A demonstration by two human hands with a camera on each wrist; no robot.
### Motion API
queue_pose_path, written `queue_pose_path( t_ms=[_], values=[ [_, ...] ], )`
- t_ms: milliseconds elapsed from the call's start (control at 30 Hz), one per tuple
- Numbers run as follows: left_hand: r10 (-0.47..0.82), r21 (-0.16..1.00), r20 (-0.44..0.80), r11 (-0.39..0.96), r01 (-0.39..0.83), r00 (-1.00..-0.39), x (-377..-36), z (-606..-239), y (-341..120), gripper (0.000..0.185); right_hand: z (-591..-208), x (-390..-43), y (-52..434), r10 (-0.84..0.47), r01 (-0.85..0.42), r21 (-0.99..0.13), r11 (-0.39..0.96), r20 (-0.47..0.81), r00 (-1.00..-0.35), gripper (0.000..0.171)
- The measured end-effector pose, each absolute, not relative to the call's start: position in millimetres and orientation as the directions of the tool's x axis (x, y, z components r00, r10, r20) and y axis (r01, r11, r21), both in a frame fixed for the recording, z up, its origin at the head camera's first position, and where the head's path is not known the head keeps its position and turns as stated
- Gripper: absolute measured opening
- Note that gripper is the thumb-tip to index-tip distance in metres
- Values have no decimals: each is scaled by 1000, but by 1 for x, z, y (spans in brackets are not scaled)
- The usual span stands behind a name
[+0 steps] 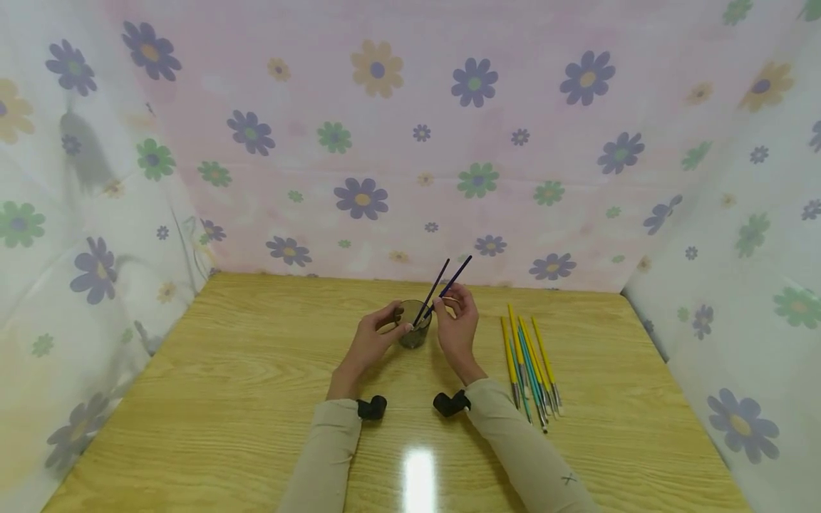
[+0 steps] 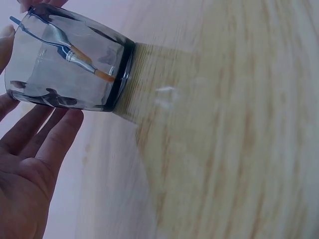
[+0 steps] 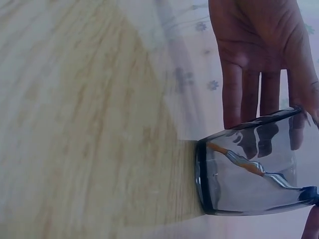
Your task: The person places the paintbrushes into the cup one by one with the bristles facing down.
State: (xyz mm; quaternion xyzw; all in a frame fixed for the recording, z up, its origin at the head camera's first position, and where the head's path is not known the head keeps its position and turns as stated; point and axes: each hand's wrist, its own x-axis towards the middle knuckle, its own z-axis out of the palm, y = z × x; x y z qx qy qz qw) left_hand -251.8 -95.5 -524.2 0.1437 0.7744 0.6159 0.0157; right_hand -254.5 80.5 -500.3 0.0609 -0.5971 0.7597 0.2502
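Note:
My left hand (image 1: pixel 375 338) grips a smoky see-through glass (image 2: pixel 94 59) near its rim, with the thumb on the near side and fingers around the far left side. The glass stands upright on the wooden table (image 1: pixel 244 370). Two paintbrushes with dark blue handles lean to the right in it, their orange bristles down inside. My right hand (image 1: pixel 458 324) pinches the handle of the right-hand paintbrush (image 1: pixel 458 274) just above the rim. The other paintbrush (image 1: pixel 439 276) slants beside it, close to my left thumb. In the right wrist view, only a bit of my right fingers shows at the lower right.
Several paintbrushes (image 1: pixel 518 342) with yellow and teal handles lie on the table right of my right forearm, bristles toward me. Black wrist cameras (image 1: pixel 372 407) sit on both sleeves. Flower-printed cloth (image 1: pixel 410 157) hangs behind the table and along both sides.

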Motion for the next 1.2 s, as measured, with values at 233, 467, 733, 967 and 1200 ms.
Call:
queue_pose_path(
  t_ms=[233,467,733,967,1200],
  values=[
    [236,966,134,184,180,-962,-250,-522,-96,61,-496,-253,81,270,-443,-886,-140,397,-877,25],
    [241,964,147,182,194,-959,-250,-522,-96,62,-490,-250,80,242,-389,-911,-140,349,-905,30],
    [238,962,169,173,213,-956,-251,-525,-96,60,-492,-252,79,210,-341,-933,-113,313,-926,32],
    [241,962,157,182,204,-958,-252,-525,-96,61,-512,-263,81,203,-290,-954,-71,271,-941,31],
    [242,962,173,164,216,-955,-254,-524,-96,61,-506,-259,88,162,-290,-956,-42,280,-946,34]
  ],
)
